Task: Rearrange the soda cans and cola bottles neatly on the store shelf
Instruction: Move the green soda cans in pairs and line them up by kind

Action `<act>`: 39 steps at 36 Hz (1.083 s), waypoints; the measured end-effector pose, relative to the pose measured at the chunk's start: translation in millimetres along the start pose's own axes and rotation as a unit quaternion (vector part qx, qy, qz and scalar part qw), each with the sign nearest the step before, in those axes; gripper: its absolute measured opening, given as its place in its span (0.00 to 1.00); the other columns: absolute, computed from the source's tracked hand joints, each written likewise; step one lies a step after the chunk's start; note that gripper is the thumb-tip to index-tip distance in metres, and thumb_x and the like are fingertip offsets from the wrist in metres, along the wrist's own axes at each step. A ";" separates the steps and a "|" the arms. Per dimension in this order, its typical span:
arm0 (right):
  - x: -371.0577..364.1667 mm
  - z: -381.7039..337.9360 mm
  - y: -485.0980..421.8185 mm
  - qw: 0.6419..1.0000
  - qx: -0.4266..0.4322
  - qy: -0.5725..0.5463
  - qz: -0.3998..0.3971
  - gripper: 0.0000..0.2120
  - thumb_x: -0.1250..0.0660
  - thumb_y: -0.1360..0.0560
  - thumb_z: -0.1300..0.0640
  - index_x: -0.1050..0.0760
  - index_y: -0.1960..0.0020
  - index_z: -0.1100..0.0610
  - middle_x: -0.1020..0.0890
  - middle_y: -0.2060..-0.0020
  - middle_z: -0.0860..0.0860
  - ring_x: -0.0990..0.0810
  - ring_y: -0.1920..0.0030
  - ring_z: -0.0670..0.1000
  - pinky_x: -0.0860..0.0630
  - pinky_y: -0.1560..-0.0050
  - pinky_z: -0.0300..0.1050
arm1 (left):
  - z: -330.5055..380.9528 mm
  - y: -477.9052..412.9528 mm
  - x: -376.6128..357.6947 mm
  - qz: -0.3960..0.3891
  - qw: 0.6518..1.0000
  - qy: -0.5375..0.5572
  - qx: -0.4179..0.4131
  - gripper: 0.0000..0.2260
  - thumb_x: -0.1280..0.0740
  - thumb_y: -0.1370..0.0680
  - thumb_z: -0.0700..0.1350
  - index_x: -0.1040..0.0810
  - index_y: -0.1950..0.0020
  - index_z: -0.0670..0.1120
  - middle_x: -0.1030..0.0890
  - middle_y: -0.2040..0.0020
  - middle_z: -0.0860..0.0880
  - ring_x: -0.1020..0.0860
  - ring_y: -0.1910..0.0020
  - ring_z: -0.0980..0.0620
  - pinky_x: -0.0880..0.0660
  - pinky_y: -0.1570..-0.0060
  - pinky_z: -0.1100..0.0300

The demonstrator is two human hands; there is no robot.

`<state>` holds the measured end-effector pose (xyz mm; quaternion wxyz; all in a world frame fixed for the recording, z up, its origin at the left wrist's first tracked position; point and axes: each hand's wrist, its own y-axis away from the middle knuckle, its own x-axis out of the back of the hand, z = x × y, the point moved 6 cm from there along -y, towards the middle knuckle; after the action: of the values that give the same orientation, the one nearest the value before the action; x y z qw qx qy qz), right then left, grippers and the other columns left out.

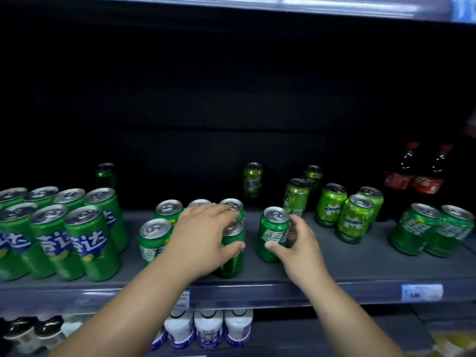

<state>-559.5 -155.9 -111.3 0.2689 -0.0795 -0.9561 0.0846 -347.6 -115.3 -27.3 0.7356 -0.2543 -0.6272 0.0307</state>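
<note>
- Done, by my reading: the left block (55,228) of green cans stands in two tight rows at the shelf (334,264) front, labels forward.
- In hand: the middle cluster (164,220) is being squared up. The left hand (203,238) grips the front can (231,253), thumb on its side and fingers curled over the top, at the cluster's right edge.
- The right hand (300,243) holds the lone can (273,235), thumb in front and fingers behind. This can stands just right of the cluster, with a gap between (it probably belongs in that group).
- Left to do: the Mirinda cans (354,217) stand loose and unaligned, one of them tilted.
- The back cans (253,179) stand apart in the dark rear of the shelf, well behind the rows.
- The right pair (435,229) sits near the shelf front, apart from its like.
- The cola bottles (414,176) stand upright side by side at the far right rear, behind the cans.
- My judgement: under halfway.
</note>
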 end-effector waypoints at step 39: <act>-22.3 4.3 -25.5 0.997 -0.005 -0.036 -0.064 0.36 0.25 0.26 0.50 0.41 0.26 0.45 0.30 0.30 0.46 0.28 0.32 0.47 0.28 0.31 0.51 | -1.1 4.1 -0.3 0.007 0.999 0.039 -0.004 0.31 0.40 0.29 0.68 0.27 0.31 0.54 0.23 0.34 0.54 0.25 0.34 0.49 0.29 0.37 0.49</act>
<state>-545.7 -185.7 -120.9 0.2386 -0.0160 -0.9688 0.0654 -345.5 -112.2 -29.3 0.7586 -0.2624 -0.5959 0.0234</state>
